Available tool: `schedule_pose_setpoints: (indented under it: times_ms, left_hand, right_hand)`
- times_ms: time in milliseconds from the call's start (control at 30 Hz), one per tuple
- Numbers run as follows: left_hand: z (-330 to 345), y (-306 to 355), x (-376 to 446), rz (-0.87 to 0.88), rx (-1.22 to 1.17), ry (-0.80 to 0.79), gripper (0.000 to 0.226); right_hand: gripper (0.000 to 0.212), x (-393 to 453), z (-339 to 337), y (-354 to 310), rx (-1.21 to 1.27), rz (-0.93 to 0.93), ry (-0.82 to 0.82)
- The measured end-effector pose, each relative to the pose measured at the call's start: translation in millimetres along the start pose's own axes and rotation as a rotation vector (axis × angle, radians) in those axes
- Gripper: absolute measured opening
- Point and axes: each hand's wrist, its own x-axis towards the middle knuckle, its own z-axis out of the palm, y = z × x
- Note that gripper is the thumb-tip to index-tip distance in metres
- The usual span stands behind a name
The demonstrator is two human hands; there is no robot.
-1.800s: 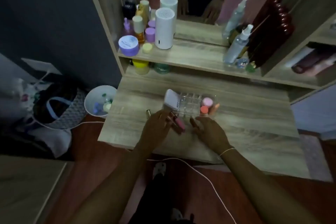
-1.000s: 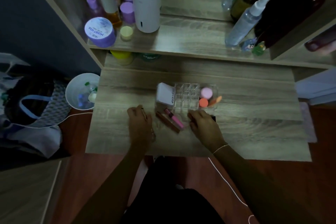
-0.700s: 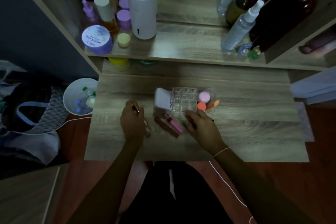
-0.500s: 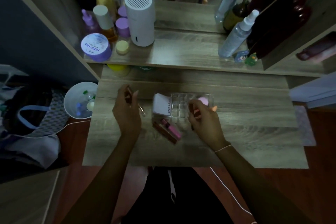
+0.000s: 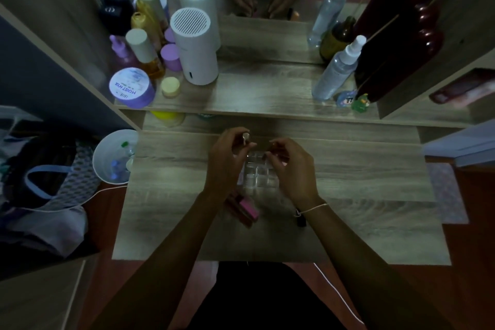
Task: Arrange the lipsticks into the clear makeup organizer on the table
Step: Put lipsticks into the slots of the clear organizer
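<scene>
both hands are raised over the clear plastic gridded makeup organizer [image 5: 255, 173], which sits on the pale wood-grain table [image 5: 361, 177]. the left hand [image 5: 227, 162] pinches a slim lipstick with a silvery round end [image 5: 246, 137] between thumb and fingers, holding it above the organizer's far left part. the right hand [image 5: 290, 166] has its fingers curled together around a small dark reddish piece [image 5: 268, 155] over the organizer's far right; what that piece is cannot be told. nearer the person, a pink lipstick tube [image 5: 248, 206] and a brownish tube [image 5: 235, 207] lie side by side on the table, partly under the left wrist. a small black tube [image 5: 301, 220] lies by the right wrist.
</scene>
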Motion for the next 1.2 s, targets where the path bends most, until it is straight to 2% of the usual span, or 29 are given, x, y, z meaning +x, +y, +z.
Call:
schedule_pose_setpoints:
  times_ms: [400, 1200]
  left_hand:
    - [18, -17, -13, -0.049, 0.106, -0.231, 0.024]
    - [14, -20, -13, -0.071, 0.093, -0.257, 0.035]
  right_hand:
    - [0.025, 6, 10, 11, -0.119, -0.002, -0.138]
    - [0.032, 10, 17, 19, -0.181, -0.045, -0.183]
